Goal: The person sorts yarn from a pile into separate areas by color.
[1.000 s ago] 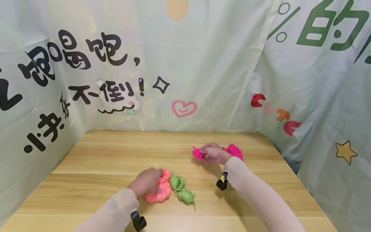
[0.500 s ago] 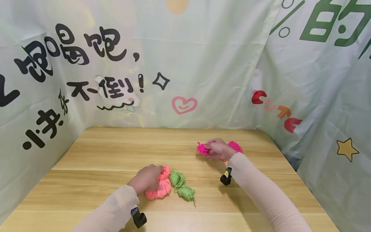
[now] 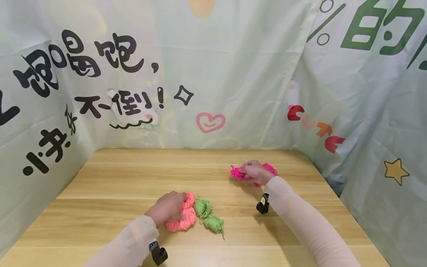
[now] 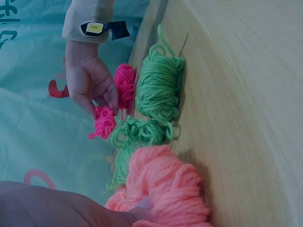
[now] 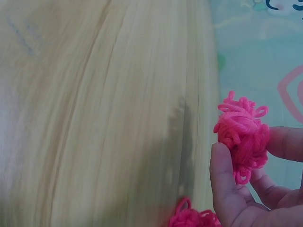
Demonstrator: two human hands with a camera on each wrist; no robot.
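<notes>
My right hand [image 3: 255,173] pinches a small hot-pink yarn bundle [image 5: 244,135] between thumb and fingers, above the back right of the table. Loose loops stick out of that bundle. A second pink yarn bundle [image 4: 124,85] lies just behind this hand, partly covered by it in the head view. At the front left, my left hand [image 3: 168,205] grips the coral yarn skeins [image 3: 188,216], its thumb pressed into the strands; the other fingers are mostly hidden. Right beside the coral yarn lie two green yarn bundles [image 3: 213,223], one with a loose tail.
The wooden table [image 3: 133,174] has fabric curtains [image 3: 247,92] with printed lettering along its back and sides. A small black camera [image 3: 158,253] is strapped to the left wrist, another black camera [image 3: 262,204] to the right.
My right hand has shifted a little to the right with the pink yarn bundle, closer to the other pink one. The left hand stays on the coral yarn.
</notes>
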